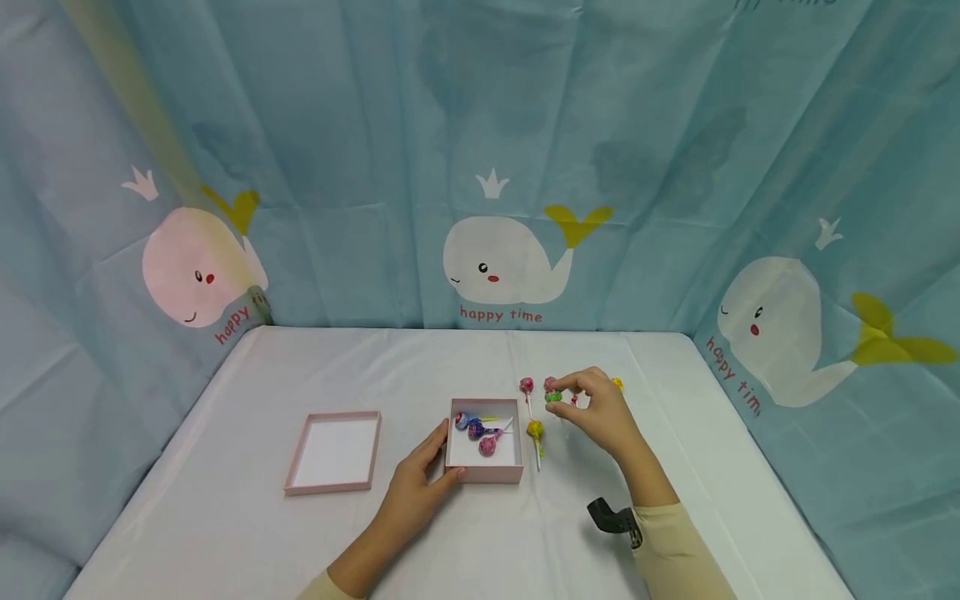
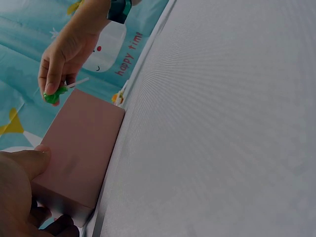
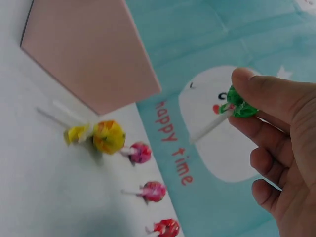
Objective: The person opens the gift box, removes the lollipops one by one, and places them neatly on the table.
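In the head view, my right hand [image 1: 600, 412] pinches a green-wrapped lollipop [image 1: 553, 397] between thumb and fingers, above the table just right of a pink box [image 1: 484, 475]. Its white stick shows clearly in the right wrist view, where the green lollipop [image 3: 243, 104] hangs from the fingertips. My left hand [image 1: 411, 492] grips the box at its left side, thumb on the front wall. Inside lie a blue lollipop [image 1: 461, 422], a purple lollipop [image 1: 476, 429] and a pink lollipop [image 1: 487, 446].
A yellow lollipop [image 1: 535, 428] lies close to the box's right side. Behind it are a pink-red lollipop [image 1: 527, 385] and others partly hidden by the right hand. The pink-rimmed lid [image 1: 334, 452] lies left of the box. A curtain [image 1: 360, 275] stands behind the table.
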`<move>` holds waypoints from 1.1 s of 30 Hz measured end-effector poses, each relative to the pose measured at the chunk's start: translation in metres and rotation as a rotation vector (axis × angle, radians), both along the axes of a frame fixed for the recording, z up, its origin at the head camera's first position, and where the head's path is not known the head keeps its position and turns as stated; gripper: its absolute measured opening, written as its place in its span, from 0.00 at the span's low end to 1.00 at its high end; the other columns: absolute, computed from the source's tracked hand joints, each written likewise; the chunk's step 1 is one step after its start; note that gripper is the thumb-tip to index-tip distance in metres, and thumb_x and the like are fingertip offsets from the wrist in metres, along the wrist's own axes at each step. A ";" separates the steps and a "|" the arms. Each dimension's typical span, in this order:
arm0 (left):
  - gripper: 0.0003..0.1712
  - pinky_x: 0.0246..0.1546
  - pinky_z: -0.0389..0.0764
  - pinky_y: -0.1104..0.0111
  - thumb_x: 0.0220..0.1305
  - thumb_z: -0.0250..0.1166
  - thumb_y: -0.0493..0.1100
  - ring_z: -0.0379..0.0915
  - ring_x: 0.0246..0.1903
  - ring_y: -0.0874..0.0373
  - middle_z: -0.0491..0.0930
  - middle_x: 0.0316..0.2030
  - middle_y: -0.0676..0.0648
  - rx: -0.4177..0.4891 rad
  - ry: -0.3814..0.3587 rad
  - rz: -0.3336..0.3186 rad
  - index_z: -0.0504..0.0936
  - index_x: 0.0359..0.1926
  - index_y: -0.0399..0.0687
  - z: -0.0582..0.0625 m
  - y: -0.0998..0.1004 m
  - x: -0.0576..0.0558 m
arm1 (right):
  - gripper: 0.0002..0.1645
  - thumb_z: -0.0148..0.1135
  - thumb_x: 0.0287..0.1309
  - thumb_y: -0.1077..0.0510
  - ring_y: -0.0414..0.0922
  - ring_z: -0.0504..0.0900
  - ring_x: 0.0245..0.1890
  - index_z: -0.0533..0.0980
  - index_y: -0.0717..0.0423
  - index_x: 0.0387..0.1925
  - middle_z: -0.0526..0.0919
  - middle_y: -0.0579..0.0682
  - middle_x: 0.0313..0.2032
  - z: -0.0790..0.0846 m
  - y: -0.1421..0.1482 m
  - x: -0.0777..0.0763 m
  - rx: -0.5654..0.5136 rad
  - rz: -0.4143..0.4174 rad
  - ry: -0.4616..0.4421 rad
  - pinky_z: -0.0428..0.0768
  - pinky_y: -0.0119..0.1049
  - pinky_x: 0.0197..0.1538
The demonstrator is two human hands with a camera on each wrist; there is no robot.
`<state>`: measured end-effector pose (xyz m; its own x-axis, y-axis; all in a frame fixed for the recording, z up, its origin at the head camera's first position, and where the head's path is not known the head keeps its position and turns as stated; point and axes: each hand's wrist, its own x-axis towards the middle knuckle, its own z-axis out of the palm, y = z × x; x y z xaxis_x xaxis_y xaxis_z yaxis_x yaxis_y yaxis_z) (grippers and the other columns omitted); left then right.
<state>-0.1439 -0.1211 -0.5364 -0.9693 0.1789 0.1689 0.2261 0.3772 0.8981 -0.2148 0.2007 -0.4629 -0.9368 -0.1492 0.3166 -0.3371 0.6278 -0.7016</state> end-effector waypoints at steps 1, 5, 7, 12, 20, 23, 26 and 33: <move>0.49 0.75 0.58 0.63 0.62 0.74 0.49 0.55 0.77 0.56 0.61 0.77 0.49 -0.001 0.001 0.000 0.61 0.79 0.54 0.000 0.000 0.000 | 0.15 0.81 0.51 0.49 0.55 0.78 0.46 0.87 0.39 0.42 0.82 0.40 0.41 -0.002 0.002 -0.001 0.001 -0.006 -0.007 0.80 0.44 0.44; 0.49 0.75 0.59 0.63 0.62 0.74 0.50 0.54 0.77 0.56 0.60 0.77 0.51 -0.002 -0.009 0.000 0.61 0.79 0.55 0.000 0.000 0.000 | 0.15 0.81 0.52 0.48 0.57 0.77 0.44 0.86 0.39 0.41 0.81 0.43 0.39 -0.009 0.008 -0.005 0.004 -0.021 -0.018 0.77 0.43 0.41; 0.49 0.75 0.59 0.63 0.62 0.74 0.50 0.54 0.77 0.56 0.60 0.77 0.51 -0.005 -0.008 0.002 0.61 0.79 0.54 0.001 0.000 0.000 | 0.15 0.80 0.53 0.48 0.55 0.76 0.43 0.86 0.39 0.42 0.82 0.43 0.40 -0.013 0.011 -0.007 0.012 -0.025 -0.019 0.75 0.41 0.39; 0.48 0.75 0.59 0.63 0.62 0.75 0.49 0.55 0.76 0.56 0.61 0.77 0.52 -0.009 -0.007 0.007 0.61 0.79 0.54 0.001 0.000 0.001 | 0.17 0.80 0.52 0.47 0.52 0.75 0.42 0.88 0.45 0.44 0.84 0.42 0.42 -0.023 0.017 -0.011 0.022 -0.032 -0.043 0.74 0.40 0.39; 0.48 0.75 0.59 0.63 0.62 0.75 0.50 0.56 0.76 0.56 0.61 0.77 0.54 -0.015 0.005 0.010 0.62 0.79 0.54 0.001 0.000 0.001 | 0.15 0.82 0.49 0.49 0.46 0.74 0.41 0.88 0.44 0.39 0.85 0.40 0.39 -0.041 0.022 -0.021 0.013 -0.019 -0.081 0.76 0.41 0.45; 0.48 0.74 0.59 0.65 0.62 0.75 0.50 0.56 0.76 0.56 0.61 0.77 0.53 -0.011 0.006 0.007 0.62 0.79 0.54 0.001 0.000 0.001 | 0.14 0.83 0.48 0.49 0.46 0.75 0.41 0.87 0.42 0.37 0.85 0.38 0.37 -0.046 0.021 -0.023 0.037 -0.015 -0.080 0.76 0.41 0.45; 0.49 0.74 0.58 0.69 0.62 0.75 0.49 0.55 0.76 0.56 0.61 0.77 0.51 0.000 0.002 0.004 0.61 0.79 0.53 0.000 -0.001 0.001 | 0.14 0.83 0.48 0.49 0.45 0.77 0.42 0.87 0.42 0.37 0.87 0.39 0.36 -0.049 0.020 -0.022 0.063 0.002 -0.075 0.78 0.42 0.47; 0.48 0.73 0.57 0.73 0.62 0.74 0.50 0.55 0.77 0.55 0.61 0.77 0.49 0.009 0.003 -0.002 0.61 0.79 0.52 0.000 0.000 0.000 | 0.12 0.82 0.49 0.49 0.42 0.79 0.44 0.87 0.42 0.36 0.87 0.38 0.36 -0.056 0.020 -0.022 0.131 0.011 -0.087 0.80 0.44 0.51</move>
<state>-0.1434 -0.1215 -0.5367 -0.9685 0.1791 0.1731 0.2291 0.3683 0.9010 -0.2367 0.2208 -0.5191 -0.9578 -0.1945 0.2114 -0.2861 0.7125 -0.6406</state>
